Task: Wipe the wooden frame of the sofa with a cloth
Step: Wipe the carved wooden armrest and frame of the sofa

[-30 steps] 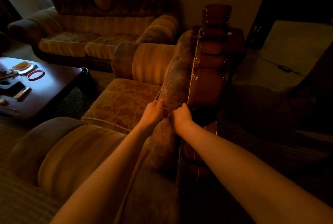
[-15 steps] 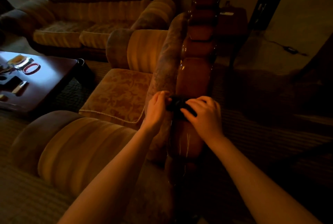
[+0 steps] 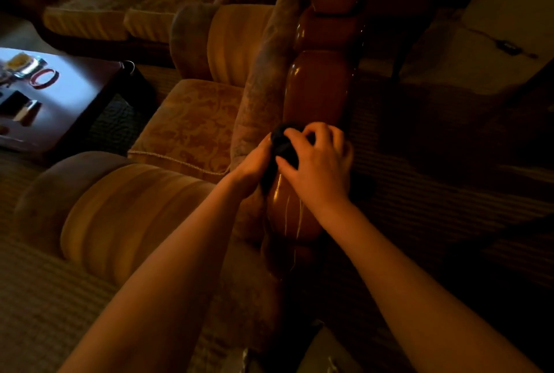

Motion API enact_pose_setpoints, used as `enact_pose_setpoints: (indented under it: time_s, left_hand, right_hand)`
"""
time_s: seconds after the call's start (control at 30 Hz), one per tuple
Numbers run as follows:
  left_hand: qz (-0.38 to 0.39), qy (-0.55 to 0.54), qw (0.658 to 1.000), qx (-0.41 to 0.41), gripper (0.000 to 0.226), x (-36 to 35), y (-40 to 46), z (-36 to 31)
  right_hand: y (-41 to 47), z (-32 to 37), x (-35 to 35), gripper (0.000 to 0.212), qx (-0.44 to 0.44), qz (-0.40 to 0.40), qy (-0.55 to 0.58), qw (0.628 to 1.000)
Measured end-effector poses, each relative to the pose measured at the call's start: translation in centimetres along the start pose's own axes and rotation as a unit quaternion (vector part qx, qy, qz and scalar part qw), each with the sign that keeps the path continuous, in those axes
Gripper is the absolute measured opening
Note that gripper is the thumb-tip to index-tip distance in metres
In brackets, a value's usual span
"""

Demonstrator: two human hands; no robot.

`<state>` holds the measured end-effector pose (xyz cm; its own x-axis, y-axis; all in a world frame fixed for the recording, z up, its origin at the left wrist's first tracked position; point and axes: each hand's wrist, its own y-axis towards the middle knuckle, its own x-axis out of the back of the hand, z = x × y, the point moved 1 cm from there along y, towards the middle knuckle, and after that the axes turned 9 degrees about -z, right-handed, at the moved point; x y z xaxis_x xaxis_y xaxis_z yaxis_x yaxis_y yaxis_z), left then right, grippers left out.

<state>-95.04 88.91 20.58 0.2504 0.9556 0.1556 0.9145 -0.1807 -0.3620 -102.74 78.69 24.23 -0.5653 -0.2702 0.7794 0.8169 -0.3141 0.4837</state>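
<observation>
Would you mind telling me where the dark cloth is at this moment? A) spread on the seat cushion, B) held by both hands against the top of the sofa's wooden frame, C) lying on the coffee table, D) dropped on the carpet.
B: the dark cloth sits bunched on the glossy wooden frame, with the left hand and right hand both gripping it.
</observation>
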Motion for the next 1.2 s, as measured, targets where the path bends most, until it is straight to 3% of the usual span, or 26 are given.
enact_pose_setpoints:
  time_s: [0.1, 0.23, 0.4, 0.57, 0.7, 0.9, 1.1, 1.2]
  left_hand:
    - [0.018, 0.03, 0.999, 0.013, 0.04, 0.2, 0.3, 0.3]
    - [0.053, 0.06, 0.997, 0.016, 0.056, 0.1, 0.2, 0.5]
    - [0.059, 0.085, 0.994, 0.023, 0.061, -0.3, 0.4, 1.1]
    - [0.045, 0.065, 0.996, 0.04, 0.063, -0.5, 0.8, 1.4]
    - [0.044, 0.053, 0.997, 0.039, 0.065, -0.6, 0.9, 1.6]
    - [0.037, 0.035, 0.998, 0.041, 0.065, -0.7, 0.7, 1.7]
    - [0.034, 0.039, 0.998, 0.043, 0.066, -0.8, 0.7, 1.8]
    - [0.037, 0.034, 0.998, 0.038, 0.062, -0.8, 1.0, 1.9]
  right_hand:
    - [0.3, 0.0, 0.0, 0.035, -0.055, -0.011, 0.049, 0.997]
    - [-1.1, -2.1, 0.0, 0.038, -0.22, -0.052, 0.149, 0.962]
    - [-3.0, -3.8, -0.3, 0.045, -0.437, -0.072, 0.375, 0.814]
    - [0.8, -5.7, -2.1, 0.052, -0.533, -0.001, 0.435, 0.726]
    - [-0.2, -5.9, -2.0, 0.049, -0.517, 0.028, 0.452, 0.726]
    - [-7.3, -3.9, -0.1, 0.049, -0.532, -0.02, 0.474, 0.701]
    - [0.4, -6.2, -2.2, 0.049, -0.505, 0.021, 0.438, 0.744]
    - [-1.4, -5.6, -1.7, 0.051, -0.501, 0.015, 0.432, 0.75]
